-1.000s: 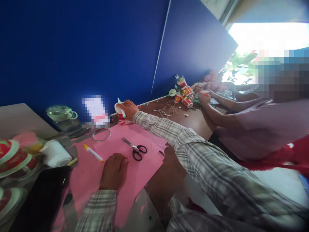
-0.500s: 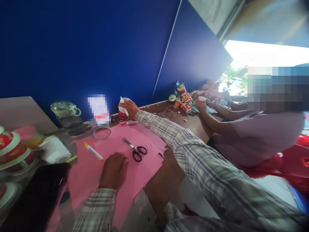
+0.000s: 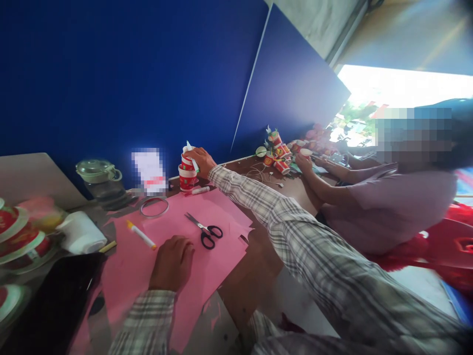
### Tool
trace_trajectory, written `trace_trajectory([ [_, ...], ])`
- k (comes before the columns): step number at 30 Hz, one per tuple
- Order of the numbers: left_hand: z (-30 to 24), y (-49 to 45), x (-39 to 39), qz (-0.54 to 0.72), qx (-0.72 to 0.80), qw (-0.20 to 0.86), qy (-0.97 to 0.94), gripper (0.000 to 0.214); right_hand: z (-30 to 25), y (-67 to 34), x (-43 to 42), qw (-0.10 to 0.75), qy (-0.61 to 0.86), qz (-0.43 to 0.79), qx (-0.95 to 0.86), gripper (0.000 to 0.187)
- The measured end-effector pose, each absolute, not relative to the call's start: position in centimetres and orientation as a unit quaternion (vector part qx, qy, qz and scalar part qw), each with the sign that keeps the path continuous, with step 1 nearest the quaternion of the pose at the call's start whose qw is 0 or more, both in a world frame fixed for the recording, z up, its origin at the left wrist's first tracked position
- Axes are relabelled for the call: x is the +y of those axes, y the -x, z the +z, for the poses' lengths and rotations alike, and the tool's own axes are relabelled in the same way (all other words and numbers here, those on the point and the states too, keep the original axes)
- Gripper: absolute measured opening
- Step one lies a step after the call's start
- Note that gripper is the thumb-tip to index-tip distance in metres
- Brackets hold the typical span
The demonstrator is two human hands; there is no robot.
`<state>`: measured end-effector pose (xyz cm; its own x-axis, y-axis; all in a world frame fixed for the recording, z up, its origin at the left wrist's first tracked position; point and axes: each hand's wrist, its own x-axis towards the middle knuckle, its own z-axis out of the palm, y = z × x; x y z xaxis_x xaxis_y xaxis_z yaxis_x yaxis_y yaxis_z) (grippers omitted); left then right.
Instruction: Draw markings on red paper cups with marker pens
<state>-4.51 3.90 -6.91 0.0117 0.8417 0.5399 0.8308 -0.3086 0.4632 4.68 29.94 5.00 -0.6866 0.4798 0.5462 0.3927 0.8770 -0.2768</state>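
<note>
My right hand (image 3: 201,160) reaches to the far edge of the table and is closed on a red and white paper cup (image 3: 186,162), lifted out of a second cup (image 3: 186,180) below it. A white pen with a green band (image 3: 191,157) is pinched in the same hand. My left hand (image 3: 172,264) lies curled, knuckles up, on the pink paper sheet (image 3: 207,266). Black-handled scissors (image 3: 205,230) lie on the pink sheet just right of that hand. A white marker with an orange cap (image 3: 141,234) lies to its upper left.
A tape ring (image 3: 154,206), a small white tube (image 3: 200,190), a paper roll (image 3: 82,232), a lidded glass jar (image 3: 99,178) and stacked red paper plates (image 3: 18,236) stand around. A person in a lilac shirt (image 3: 391,207) works at more red cups (image 3: 277,153) on the right, beside a white cable (image 3: 258,173).
My right hand has raised the top cup out of the cup beneath it. The left hand has stayed on the pink paper. The view swung slightly.
</note>
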Motion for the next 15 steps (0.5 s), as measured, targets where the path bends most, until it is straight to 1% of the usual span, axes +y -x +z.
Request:
trace_trajectory([
  [4, -7.0, 4.5, 3.9, 0.39, 0.583, 0.002, -0.713, 0.014, 5.6, -4.7, 29.4, 0.332, 0.228, 0.082, -0.911, 0.039],
  [8, -7.1, 4.5, 3.9, 0.397, 0.585, 0.005, -0.707, 0.013, 6.3, -4.6, 28.9, 0.363, 0.229, 0.101, -0.897, 0.027],
  [10, -7.0, 4.5, 4.0, 0.404, 0.587, 0.009, -0.701, 0.013, 6.9, -4.6, 28.7, 0.388, 0.232, 0.113, -0.885, 0.025],
  [15, -6.9, 4.5, 4.0, 0.413, 0.588, 0.018, -0.695, 0.012, 9.2, -5.3, 28.0, 0.477, 0.245, 0.145, -0.831, 0.028],
])
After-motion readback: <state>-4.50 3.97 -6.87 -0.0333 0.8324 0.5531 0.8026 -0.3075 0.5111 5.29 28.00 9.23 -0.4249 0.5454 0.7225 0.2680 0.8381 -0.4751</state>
